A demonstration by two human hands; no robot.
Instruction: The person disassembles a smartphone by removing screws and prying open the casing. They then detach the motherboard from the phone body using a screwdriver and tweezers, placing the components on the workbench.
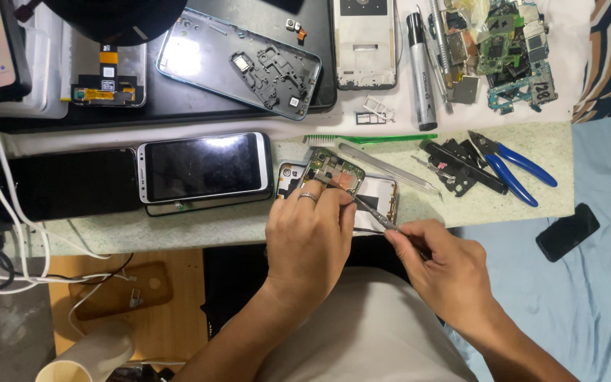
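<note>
Centrally, just below the middle of the frame, the left hand (309, 237), a ring on one finger, presses its fingers together on an opened phone (376, 194), pinning down a green circuit board (335, 172) that sits tilted on the phone's upper end. To its right, the right hand (447, 269) is clamped on a pair of metal tweezers (373, 212), pinched like a pen, with the tip reaching up and left to the board's lower edge, close to the left fingertips. The opened phone lies on the near edge of a pale speckled work mat (532, 212), directly in front of the person's lap. To do this step well, as I judge it, the left hand should hold the board firmly while the tweezers work with small, light movements, so the tip does not slip across the tiny parts. Left of the hands lies a white-edged smartphone (205, 168) with a dark screen. Above the opened phone lie a green brush (369, 139) and a second, loose pair of tweezers (390, 168); farther right are blue-handled pliers (514, 164). Along the top of the frame sit a phone back cover (238, 60), a white phone frame (364, 42) and a heap of circuit boards (507, 53). White cables (8, 212) trail down the left side.
</note>
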